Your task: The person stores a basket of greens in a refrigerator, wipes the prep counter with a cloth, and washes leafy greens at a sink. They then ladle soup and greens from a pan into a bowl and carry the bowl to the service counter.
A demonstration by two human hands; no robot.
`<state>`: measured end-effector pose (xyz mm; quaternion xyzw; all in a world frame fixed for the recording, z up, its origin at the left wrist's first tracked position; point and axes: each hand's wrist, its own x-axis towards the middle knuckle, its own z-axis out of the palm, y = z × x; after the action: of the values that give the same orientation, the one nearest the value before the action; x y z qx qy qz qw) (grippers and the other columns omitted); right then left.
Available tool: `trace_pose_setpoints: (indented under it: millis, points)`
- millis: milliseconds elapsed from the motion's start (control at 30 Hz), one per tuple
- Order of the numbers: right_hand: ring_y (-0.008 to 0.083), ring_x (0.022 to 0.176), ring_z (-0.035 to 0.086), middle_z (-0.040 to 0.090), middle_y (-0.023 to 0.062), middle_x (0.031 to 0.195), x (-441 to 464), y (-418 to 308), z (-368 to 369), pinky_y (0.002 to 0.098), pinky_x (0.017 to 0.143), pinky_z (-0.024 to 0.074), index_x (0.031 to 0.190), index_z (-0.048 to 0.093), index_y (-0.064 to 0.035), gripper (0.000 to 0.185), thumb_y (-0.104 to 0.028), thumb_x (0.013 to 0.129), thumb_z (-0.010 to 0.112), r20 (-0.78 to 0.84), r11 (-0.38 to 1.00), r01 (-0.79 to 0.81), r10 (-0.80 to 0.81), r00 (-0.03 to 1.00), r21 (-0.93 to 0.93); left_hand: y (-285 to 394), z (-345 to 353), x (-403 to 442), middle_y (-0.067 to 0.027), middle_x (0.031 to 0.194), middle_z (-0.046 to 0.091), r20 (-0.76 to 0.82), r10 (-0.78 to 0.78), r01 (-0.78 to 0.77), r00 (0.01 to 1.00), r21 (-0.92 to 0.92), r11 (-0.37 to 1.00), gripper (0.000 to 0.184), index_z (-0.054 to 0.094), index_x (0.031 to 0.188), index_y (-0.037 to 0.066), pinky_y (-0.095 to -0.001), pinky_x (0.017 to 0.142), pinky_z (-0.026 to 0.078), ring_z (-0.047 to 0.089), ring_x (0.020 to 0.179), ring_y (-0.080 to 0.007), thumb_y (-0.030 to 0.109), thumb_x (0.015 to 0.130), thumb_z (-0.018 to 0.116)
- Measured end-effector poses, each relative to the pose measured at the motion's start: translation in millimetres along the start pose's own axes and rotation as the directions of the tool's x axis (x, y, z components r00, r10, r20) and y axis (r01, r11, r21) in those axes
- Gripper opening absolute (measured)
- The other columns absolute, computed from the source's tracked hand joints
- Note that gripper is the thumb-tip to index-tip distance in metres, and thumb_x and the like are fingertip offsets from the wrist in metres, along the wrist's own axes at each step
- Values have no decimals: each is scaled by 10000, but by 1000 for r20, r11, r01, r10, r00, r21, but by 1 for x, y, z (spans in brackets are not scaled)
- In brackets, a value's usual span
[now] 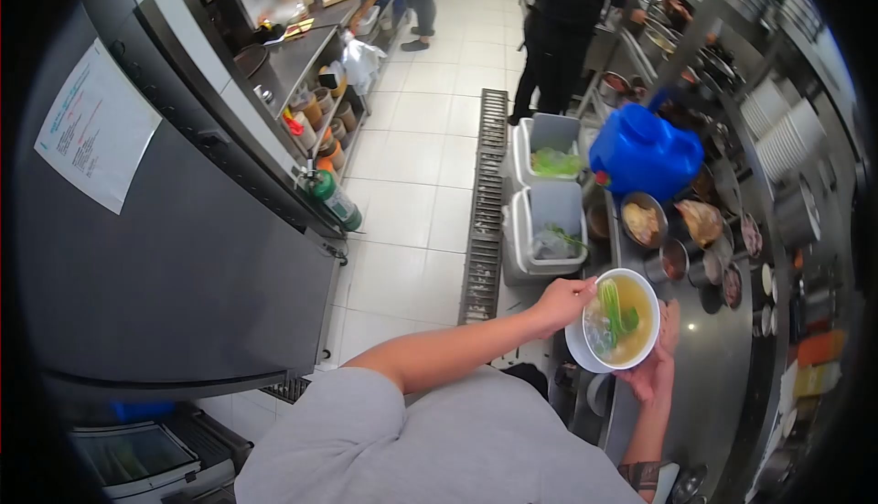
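Observation:
Between my two hands is a white soup bowl (579,350), tilted a little so that its outer wall shows on the near left. Yellowish broth (642,301) lies in it, along with a green leafy vegetable (615,316) and something clear and pale at the left side. My left hand (564,306) grips the bowl's left rim, fingers bent over the edge. From the right and below, my right hand (656,358) supports the bowl against its palm and fingers. Part of that hand is hidden behind the bowl.
On the steel counter (690,371) stand metal bowls of ingredients and a blue jerrycan (645,149). White bins (546,257) line its left side, beside a floor drain grate (485,202). Two people in dark clothes stand farther along. A dark cabinet door (183,257) is at left.

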<state>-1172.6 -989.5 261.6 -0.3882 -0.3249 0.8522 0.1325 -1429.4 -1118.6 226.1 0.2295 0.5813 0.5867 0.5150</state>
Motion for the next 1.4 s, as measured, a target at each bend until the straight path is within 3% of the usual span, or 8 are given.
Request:
trace_pose_setpoints:
  millis: [200,300,400,433,500,633,1000,1400]
  points:
    - [376,1239,608,568,163,1397,121,19,154,623,883,587,1452,487,-85,533,-452,1066,468,15,995,-78,79,997,-68,39,-174,1,-57,1146,723,-186,5,-22,983,-89,996,411,611,1430,114,-314,750,576,664,924,-125,319,1079,555]
    - [349,1150,669,616,163,1353,197,22,221,599,811,628,1410,524,-71,495,-427,1072,459,74,985,-117,127,989,-124,65,-259,0,-113,1206,724,-280,-36,-27,959,-218,976,422,608,1408,40,-272,898,516,637,1046,-109,285,1066,579]
    - [324,1152,646,606,155,1307,272,25,303,578,824,617,1370,561,-47,472,-401,1062,510,132,970,-129,158,979,-208,84,-343,8,-22,1025,706,-415,-90,-11,905,-233,972,410,612,1425,89,-233,605,502,612,822,-34,287,1068,573]
    - [324,1152,646,606,155,1307,301,27,326,578,824,617,1370,561,-47,472,-401,1062,510,151,966,-143,178,972,-216,89,-368,12,-22,1025,706,-440,-92,-15,893,-233,972,410,612,1425,89,-233,605,502,612,822,-34,287,1068,573]
    - [302,1127,680,640,147,1266,361,27,375,560,735,655,1373,540,-37,486,-411,1068,481,230,936,-164,241,943,-310,105,-418,20,-32,1119,701,-518,-98,-101,850,-342,934,437,575,1465,106,-249,620,523,625,830,-56,298,1072,563]
    - [307,1076,692,652,157,1224,456,14,497,541,718,658,1358,558,-51,488,-428,1051,511,314,878,-217,369,875,-427,151,-509,30,-55,1359,613,-635,-122,-133,763,-339,931,468,528,1497,88,-360,873,578,604,1149,-132,317,1090,523]
    - [385,1161,591,567,202,1303,701,23,804,578,897,573,1389,518,-19,536,-441,1058,496,442,680,-131,599,668,-722,228,-764,96,-71,1272,661,-874,-130,-369,468,-326,870,498,547,1454,54,-374,880,569,642,1121,-165,388,1086,514]
    - [397,1204,546,502,202,1338,925,93,1044,562,922,561,1416,483,-16,554,-438,1058,506,384,596,-177,688,615,-784,266,-1060,179,-47,1218,666,-885,-248,-435,394,-417,798,447,596,1383,43,-355,847,584,644,1066,-158,355,1064,573]
